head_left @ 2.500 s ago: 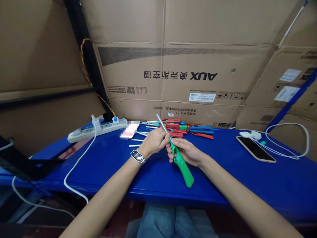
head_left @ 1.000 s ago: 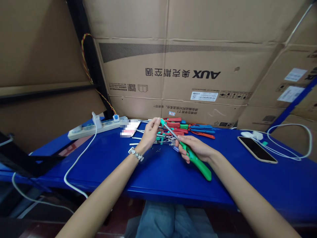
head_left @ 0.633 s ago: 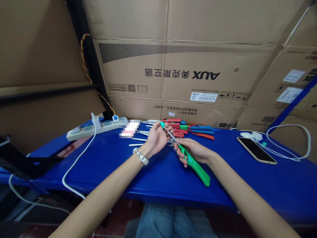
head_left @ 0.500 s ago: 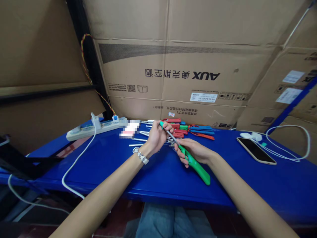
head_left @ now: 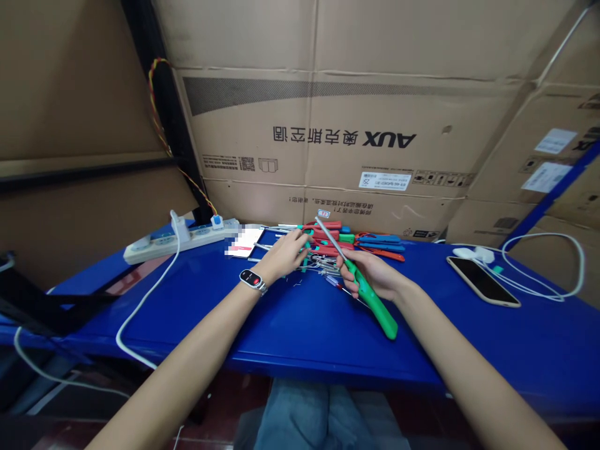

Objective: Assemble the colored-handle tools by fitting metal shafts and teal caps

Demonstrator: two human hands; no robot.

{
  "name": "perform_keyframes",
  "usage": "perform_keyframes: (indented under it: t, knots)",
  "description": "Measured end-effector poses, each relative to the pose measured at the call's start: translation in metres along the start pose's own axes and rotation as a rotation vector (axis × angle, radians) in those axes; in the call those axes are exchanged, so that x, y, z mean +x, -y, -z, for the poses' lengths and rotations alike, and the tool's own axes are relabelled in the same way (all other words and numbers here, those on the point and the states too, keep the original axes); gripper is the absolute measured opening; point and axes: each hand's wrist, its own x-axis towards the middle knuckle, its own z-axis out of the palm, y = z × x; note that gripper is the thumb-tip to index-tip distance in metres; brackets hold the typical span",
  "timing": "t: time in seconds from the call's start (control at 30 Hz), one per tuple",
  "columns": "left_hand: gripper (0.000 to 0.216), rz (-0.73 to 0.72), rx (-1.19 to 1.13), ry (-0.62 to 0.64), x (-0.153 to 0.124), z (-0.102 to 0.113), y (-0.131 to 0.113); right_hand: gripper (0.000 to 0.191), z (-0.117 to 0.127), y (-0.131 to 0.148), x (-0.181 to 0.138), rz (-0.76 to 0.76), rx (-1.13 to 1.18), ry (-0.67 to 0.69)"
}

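My right hand (head_left: 372, 273) is closed around the green long-necked lighter (head_left: 375, 306). Its bare metal neck points up and left toward the back of the table. My left hand (head_left: 287, 253), with a smartwatch (head_left: 252, 279) on the wrist, is over the left side of a pile, palm down, fingers bent and slightly apart. Small green pieces (head_left: 305, 262) lie by its fingertips; whether it touches them I cannot tell. Beyond it are several red-handled lighters (head_left: 328, 235). Thin metal parts (head_left: 325, 264) lie between my hands. A small screwdriver (head_left: 334, 282) is partly behind the green lighter.
Blue and orange handles (head_left: 382, 242) lie at the back right of the blue table (head_left: 197, 325). A phone (head_left: 482, 281) and a looped white cable (head_left: 584, 262) are on the right. A power strip (head_left: 159, 242) stands at the left. Cardboard (head_left: 262, 106) walls the back.
My left hand has come off the lighter's tip, where it held a green piece, and moved left and down to the pile. The metal tip is now bare. My right hand keeps its grip.
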Motion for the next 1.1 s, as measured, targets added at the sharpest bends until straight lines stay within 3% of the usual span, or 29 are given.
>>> perform_keyframes:
  t: [0.17,0.33,0.67,0.8,0.9,1.0,1.1]
  knots:
    - [0.03,-0.092,0.239,0.098,0.0,-0.01,-0.007,0.024,-0.004,0.0,0.001,0.008,-0.021,-0.025]
    - [0.04,-0.069,0.387,0.151,-0.001,-0.011,-0.013,0.016,-0.008,0.0,0.002,0.007,0.031,-0.041]
    - [0.042,-0.076,0.473,0.146,-0.001,-0.012,-0.012,0.022,-0.009,-0.001,0.002,0.005,0.097,-0.028]
    - [0.024,-0.151,0.417,0.031,0.0,-0.001,-0.017,0.027,-0.008,-0.004,0.005,0.138,0.095,-0.036]
    - [0.016,-0.282,0.316,-0.193,-0.003,0.011,-0.026,0.033,-0.007,-0.006,0.008,0.332,0.046,-0.09]
    - [0.008,-0.397,0.294,-0.424,-0.008,0.018,-0.041,0.038,-0.009,-0.008,0.011,0.423,-0.101,-0.098]
    - [0.012,-0.432,0.33,-0.467,-0.01,0.02,-0.051,0.035,-0.015,-0.013,0.014,0.485,-0.353,-0.035]
